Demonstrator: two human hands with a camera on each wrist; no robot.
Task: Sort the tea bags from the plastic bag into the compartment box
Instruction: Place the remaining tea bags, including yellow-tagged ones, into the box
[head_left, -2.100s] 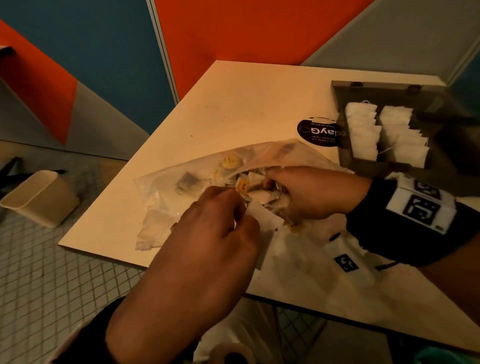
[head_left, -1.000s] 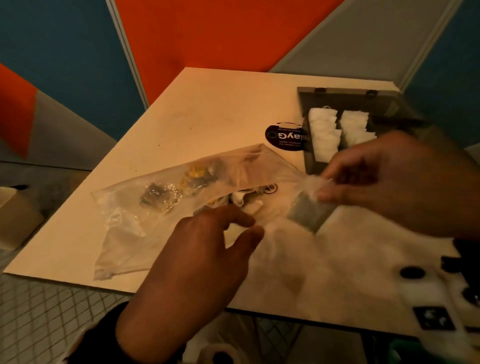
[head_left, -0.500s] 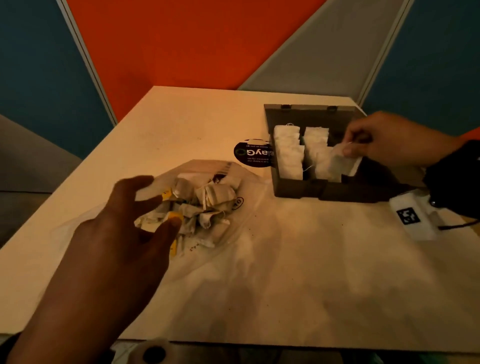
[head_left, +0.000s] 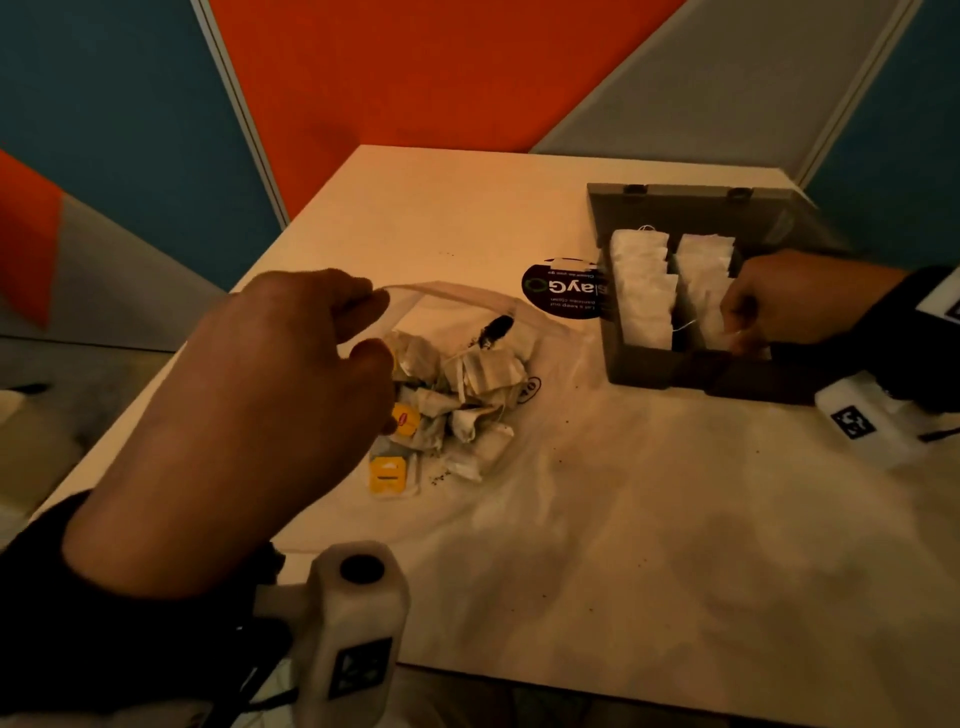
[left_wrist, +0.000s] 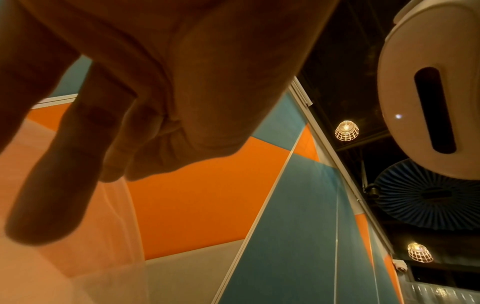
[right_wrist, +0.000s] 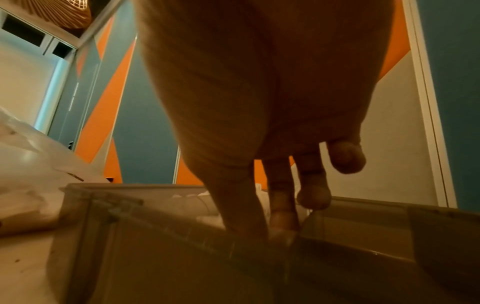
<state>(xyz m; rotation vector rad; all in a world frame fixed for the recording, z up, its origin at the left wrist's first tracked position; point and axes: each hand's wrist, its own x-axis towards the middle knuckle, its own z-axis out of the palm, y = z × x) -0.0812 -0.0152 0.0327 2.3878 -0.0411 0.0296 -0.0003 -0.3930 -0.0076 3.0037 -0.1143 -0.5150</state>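
Note:
A clear plastic bag (head_left: 467, 293) lies on the table with a heap of crumpled tea bags (head_left: 467, 384) and yellow tags inside. My left hand (head_left: 376, 327) pinches the bag's upper rim and holds it raised; in the left wrist view the plastic bag (left_wrist: 114, 216) hangs below the left hand (left_wrist: 114, 176). The grey compartment box (head_left: 654, 371) stands open at the right with two rows of white tea bags (head_left: 641, 291). My right hand (head_left: 740, 332) reaches into the second row's front end and pinches a tea bag (head_left: 727, 340). In the right wrist view the right hand (right_wrist: 275, 232) dips into the box (right_wrist: 155, 236).
A round black sticker (head_left: 563, 293) sits on the table (head_left: 623, 545) just left of the box. Loose tea crumbs dot the tabletop. The table's near edge runs along the bottom and its left edge drops to the floor. Orange, blue and grey wall panels stand behind.
My right hand pulled a tea bag out of the plastic bag, carried it right and lowered it into the box. My left hand left the heap and took the bag's rim.

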